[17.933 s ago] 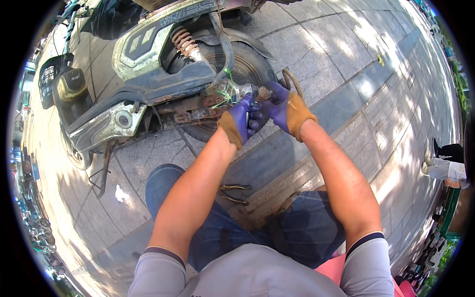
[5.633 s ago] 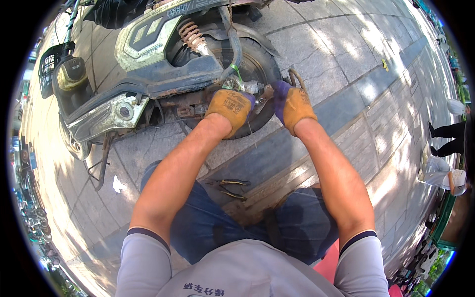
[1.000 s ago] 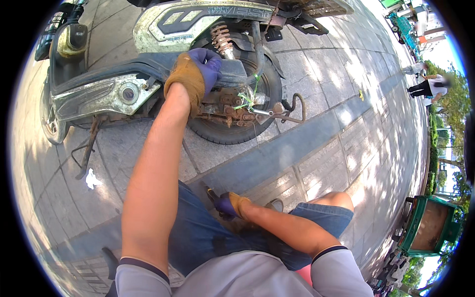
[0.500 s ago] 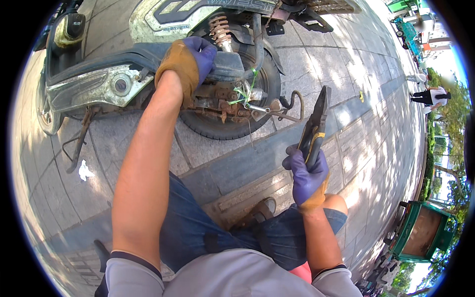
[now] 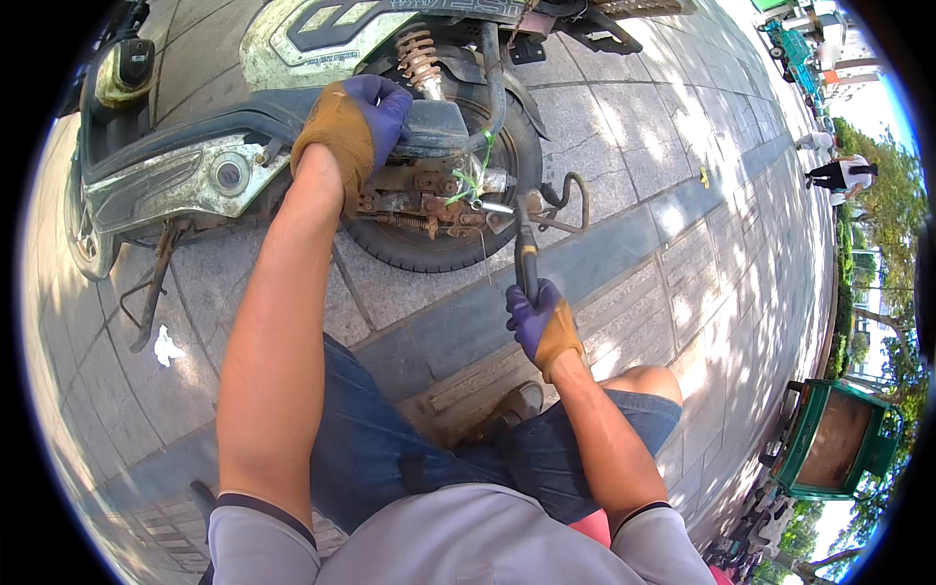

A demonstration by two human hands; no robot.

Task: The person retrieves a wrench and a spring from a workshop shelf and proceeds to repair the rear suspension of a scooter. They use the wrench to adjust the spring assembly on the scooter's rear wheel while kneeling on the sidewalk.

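Note:
A worn electric scooter (image 5: 175,174) stands before me, its rear wheel (image 5: 409,255) and rusty spring shock absorber (image 5: 419,60) exposed. My left hand (image 5: 366,127), in a purple and tan work glove, rests at the dark cover beside the wheel. Its fingers are curled closed, and whatever they hold is hidden. My right hand (image 5: 546,327), gloved alike, grips dark pliers with yellow marks (image 5: 527,255) by the handles. The pliers' jaws, blurred, point up at the wheel's right side, close to a shiny metal rod (image 5: 494,208) and green ties (image 5: 471,182) at the hub.
The scooter's side stand (image 5: 156,288) reaches the paving at the left, near a crumpled white scrap (image 5: 168,346). A bent metal bar (image 5: 575,205) sticks out behind the wheel. A green cargo cart (image 5: 834,439) stands far right; people (image 5: 843,175) are farther off.
My right hand has swung left with the pliers, bringing their jaws from the open paving to the wheel hub. The left hand stays curled at the cover; the whole view has shifted slightly.

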